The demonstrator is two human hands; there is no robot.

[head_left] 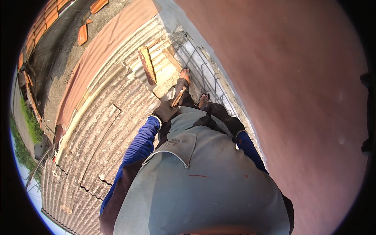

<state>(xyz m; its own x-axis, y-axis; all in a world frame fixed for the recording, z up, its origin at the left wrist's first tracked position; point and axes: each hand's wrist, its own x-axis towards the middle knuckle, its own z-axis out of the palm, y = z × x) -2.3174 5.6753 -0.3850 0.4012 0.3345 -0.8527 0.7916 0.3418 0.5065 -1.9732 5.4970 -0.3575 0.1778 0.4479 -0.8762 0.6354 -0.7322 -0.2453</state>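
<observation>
My left hand [166, 111], in a dark glove below a blue sleeve, is closed beside my thigh. It grips a short light-brown wooden stick [179, 96] that points forward and up; whether the stick belongs to a tool is hidden. My right hand [235, 125], also in a dark glove, hangs by my right thigh. Its fingers do not show clearly. A dark pointed piece [208, 112] shows between the hands, at the front of my grey shirt; I cannot make out what it is.
Corrugated roof sheets [113, 113] spread to the left. Ahead lie a paint-worn wooden board [147, 65] and a thinner wood piece [171, 58]. A steel rebar cage [201, 66] runs along a tall reddish wall [297, 78] at right. Broken orange tiles [82, 35] lie far left.
</observation>
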